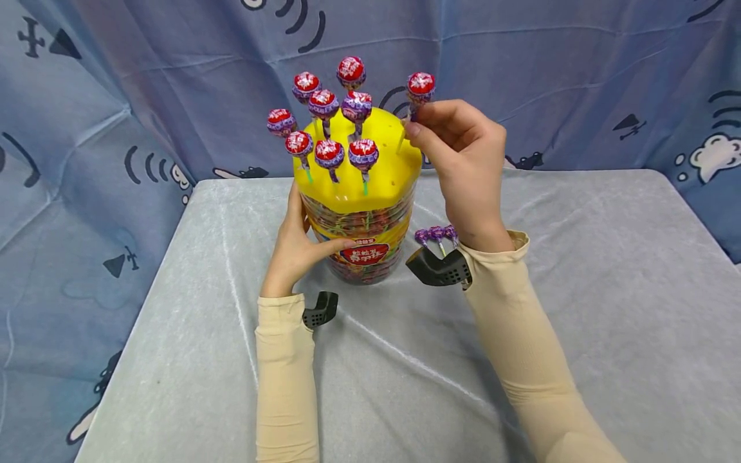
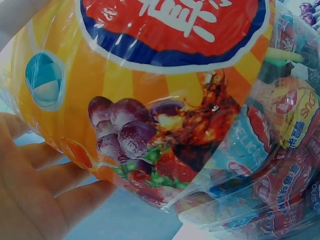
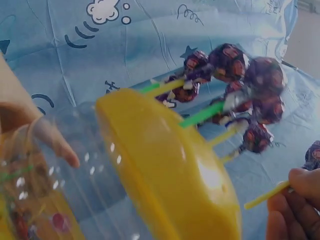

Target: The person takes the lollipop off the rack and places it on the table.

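Grip of right hand pinching stick of light, rigid lollipop just below its wrapped head, stick tip at yellow lid; left hand curled against slippery clear jar below; best held low on stick.

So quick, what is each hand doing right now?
Left hand: curled round the side of the lollipop jar, holding it.
Right hand: pinches the stick of a lollipop at the yellow lid.
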`<state>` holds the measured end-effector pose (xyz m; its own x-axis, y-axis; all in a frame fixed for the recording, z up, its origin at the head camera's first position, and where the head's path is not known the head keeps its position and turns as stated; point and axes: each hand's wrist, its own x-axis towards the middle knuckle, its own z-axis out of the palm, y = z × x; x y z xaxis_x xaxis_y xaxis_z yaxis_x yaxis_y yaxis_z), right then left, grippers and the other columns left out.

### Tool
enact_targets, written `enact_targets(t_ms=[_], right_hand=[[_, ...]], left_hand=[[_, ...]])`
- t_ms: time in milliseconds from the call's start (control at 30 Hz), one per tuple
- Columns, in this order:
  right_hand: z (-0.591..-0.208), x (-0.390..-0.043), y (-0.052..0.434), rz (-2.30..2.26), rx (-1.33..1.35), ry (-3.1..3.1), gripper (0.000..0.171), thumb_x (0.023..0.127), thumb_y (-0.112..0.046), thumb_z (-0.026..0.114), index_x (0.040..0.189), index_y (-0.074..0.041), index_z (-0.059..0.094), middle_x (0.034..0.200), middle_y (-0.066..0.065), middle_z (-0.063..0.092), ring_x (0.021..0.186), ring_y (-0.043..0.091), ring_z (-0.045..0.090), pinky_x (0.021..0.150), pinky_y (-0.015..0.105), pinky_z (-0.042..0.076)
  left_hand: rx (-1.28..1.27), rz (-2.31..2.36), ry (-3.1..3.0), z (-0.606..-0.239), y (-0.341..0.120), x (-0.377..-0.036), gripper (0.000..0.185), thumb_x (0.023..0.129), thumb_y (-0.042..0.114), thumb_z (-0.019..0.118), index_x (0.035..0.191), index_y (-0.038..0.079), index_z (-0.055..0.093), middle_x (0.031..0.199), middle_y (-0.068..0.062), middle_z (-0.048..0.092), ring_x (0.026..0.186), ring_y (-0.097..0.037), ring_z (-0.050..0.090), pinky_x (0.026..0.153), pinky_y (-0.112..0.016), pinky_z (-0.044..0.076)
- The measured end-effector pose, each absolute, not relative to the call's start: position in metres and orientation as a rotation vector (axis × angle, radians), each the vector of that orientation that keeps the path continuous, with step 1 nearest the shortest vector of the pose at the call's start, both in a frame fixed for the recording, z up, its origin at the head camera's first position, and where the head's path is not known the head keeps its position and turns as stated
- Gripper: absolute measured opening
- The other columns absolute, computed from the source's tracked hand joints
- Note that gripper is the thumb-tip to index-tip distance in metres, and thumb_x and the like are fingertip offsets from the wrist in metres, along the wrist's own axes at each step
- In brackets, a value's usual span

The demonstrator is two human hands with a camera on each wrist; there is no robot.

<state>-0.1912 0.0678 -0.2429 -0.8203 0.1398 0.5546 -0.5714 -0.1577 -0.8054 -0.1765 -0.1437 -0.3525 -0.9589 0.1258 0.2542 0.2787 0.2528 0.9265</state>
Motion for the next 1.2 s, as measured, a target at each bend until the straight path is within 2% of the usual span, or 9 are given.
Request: enact_targets(t_ms=[267,600,933,1067,1200], right_hand=[[-0.267,-0.185,0.095,2.03,0.415,-1.689,0.013,0.081,0.009,0.068,0.084,-0.003,0.072,0.08,0.007,0.066,0.072,0.023,0.062,0.072,0.029,0.055],[-0.305,-0.18,0.129,2.124,0.323,-1.732,0.016,0.08,0.016,0.065,0.083,0.001,0.071,0.079,0.006,0.067,0.069,0.015,0.063,0.068,0.023,0.054],[-0.331,-0.178,0.156,2.215,0.23,-1.759,0.011,0.081,0.013,0.065,0.084,0.003,0.07,0.079,0.007,0.069,0.071,0.014,0.065,0.067,0.023,0.055],[-0.34,-0.178,0.162,2.213,0.191,-1.797,0.015,0.082,0.014,0.063,0.083,0.001,0.07,0.078,0.006,0.069,0.071,0.013,0.066,0.066,0.022,0.055],[-0.347,-0.179,0.171,2.186,0.136,-1.911,0.01,0.084,0.01,0.065,0.085,0.001,0.07,0.077,0.003,0.069,0.07,0.012,0.066,0.066,0.019,0.055]], left_hand=[[-0.4,-1.801,-2.375,-0.353,-0.144,-0.177,0.116,0.068,0.014,0.086,0.151,0.035,0.009,0.149,0.004,0.03,0.131,-0.015,0.034,0.111,-0.041,0.028],[-0.415,-1.807,-2.363,-0.353,-0.144,-0.177,0.115,0.069,0.011,0.085,0.151,0.034,0.008,0.15,0.006,0.028,0.132,-0.015,0.033,0.111,-0.04,0.027],[-0.399,-1.82,-2.372,-0.354,-0.144,-0.177,0.115,0.069,0.011,0.085,0.151,0.036,0.008,0.15,0.009,0.028,0.133,-0.013,0.032,0.111,-0.038,0.027],[-0.39,-1.835,-2.383,-0.342,-0.141,-0.17,0.115,0.07,0.006,0.084,0.152,0.027,0.006,0.151,0.002,0.027,0.133,-0.017,0.032,0.111,-0.038,0.027],[-0.394,-1.832,-2.378,-0.345,-0.142,-0.173,0.116,0.069,0.006,0.084,0.152,0.028,0.006,0.151,0.002,0.027,0.133,-0.016,0.033,0.111,-0.038,0.027]])
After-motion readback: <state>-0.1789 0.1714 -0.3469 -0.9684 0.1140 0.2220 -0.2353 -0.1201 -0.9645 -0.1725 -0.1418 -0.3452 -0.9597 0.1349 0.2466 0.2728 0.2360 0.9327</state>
